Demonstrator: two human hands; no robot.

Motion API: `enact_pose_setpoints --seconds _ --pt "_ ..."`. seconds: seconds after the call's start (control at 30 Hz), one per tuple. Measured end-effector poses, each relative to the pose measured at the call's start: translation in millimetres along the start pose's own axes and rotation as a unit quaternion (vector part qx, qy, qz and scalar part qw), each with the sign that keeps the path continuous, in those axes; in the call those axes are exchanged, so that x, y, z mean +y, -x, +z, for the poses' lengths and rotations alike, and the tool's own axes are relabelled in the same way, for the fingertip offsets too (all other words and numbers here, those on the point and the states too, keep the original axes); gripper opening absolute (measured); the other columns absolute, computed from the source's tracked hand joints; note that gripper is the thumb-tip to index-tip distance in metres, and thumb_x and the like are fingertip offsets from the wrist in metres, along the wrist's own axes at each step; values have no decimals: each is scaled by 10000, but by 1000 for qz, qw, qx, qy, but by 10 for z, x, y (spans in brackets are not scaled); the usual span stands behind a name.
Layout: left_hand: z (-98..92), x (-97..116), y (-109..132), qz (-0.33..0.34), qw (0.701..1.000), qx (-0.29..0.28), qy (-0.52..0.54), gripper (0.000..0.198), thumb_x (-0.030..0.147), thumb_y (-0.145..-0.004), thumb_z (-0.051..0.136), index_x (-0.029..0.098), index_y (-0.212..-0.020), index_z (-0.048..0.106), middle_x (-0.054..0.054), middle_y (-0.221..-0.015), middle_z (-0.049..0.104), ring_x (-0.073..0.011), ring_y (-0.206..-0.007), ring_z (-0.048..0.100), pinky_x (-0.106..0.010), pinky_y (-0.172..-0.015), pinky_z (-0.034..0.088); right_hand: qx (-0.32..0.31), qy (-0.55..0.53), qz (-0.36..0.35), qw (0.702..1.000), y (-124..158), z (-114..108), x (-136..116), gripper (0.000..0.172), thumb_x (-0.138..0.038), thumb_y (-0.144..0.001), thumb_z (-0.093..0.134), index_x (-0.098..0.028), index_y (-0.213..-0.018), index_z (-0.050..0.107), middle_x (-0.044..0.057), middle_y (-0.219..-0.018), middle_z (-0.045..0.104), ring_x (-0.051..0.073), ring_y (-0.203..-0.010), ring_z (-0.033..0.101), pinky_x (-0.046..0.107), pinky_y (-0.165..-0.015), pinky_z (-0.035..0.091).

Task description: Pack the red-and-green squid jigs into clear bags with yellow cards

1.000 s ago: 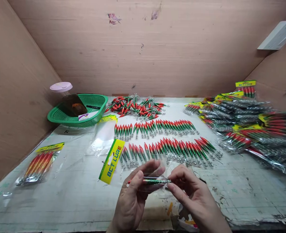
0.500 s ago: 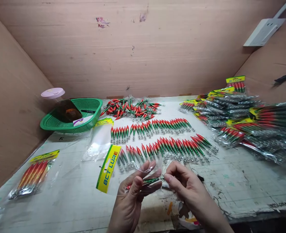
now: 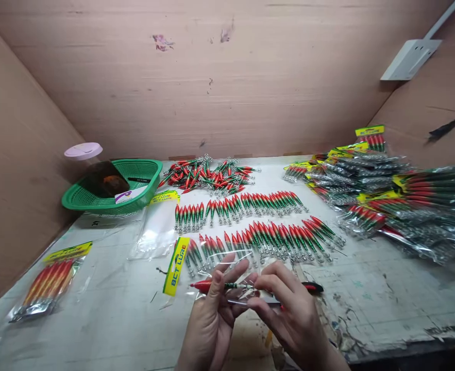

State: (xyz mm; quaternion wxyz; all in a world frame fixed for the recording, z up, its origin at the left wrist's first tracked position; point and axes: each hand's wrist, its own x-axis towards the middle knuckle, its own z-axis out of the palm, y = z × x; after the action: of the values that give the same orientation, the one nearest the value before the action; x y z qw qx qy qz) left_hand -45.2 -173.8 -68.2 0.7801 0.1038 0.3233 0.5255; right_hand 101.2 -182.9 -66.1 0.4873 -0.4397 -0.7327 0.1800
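Head camera: I see my left hand (image 3: 214, 322) and right hand (image 3: 289, 314) meeting above the near edge of the worktable (image 3: 385, 293), fingers of both closed on a red-and-green fishing lure (image 3: 217, 285) that lies level between them, inside a clear bag (image 3: 196, 281) with a yellow header card (image 3: 176, 265). Just beyond the hands, two rows of loose lures (image 3: 258, 221) cross the middle of the surface, and a heap of lures (image 3: 212, 175) sits at the far edge. A green basket (image 3: 150, 193) stands at the far left corner, filled packets (image 3: 385, 196) pile up along the right edge, and one packed bag (image 3: 51, 281) lies near the left edge
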Motion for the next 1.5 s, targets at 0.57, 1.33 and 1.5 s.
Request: enact_pose_setpoints --seconds 0.57,1.33,1.5 --pt "-26 -108 5 49 996 -4 -72 360 334 -720 767 152 -1025 706 -123 -1041 730 -249 -942 688 -376 -868 543 -23 -86 273 958 -208 -19 -84 300 -460 -846 582 -220 -680 651 11 -714 547 180 -753 515 330 -740 409" --pt "35 -131 -68 78 994 62 44 276 252 -748 740 201 -951 560 -90 -993 737 -249 -943 693 -462 -903 506 -62 -4 247 967 -200 79 -160 300 -427 -897 496 -232 -685 580 15 -743 587 210 -788 497 354 -733 349" --pt "47 -241 -78 84 992 85 44 324 224 -743 745 183 -981 529 -65 -956 722 -222 -945 681 -396 -875 520 -79 19 258 963 -231 89 -128 323 -431 -898 501 -234 -658 590 19 -714 585 213 -780 495 355 -718 341"
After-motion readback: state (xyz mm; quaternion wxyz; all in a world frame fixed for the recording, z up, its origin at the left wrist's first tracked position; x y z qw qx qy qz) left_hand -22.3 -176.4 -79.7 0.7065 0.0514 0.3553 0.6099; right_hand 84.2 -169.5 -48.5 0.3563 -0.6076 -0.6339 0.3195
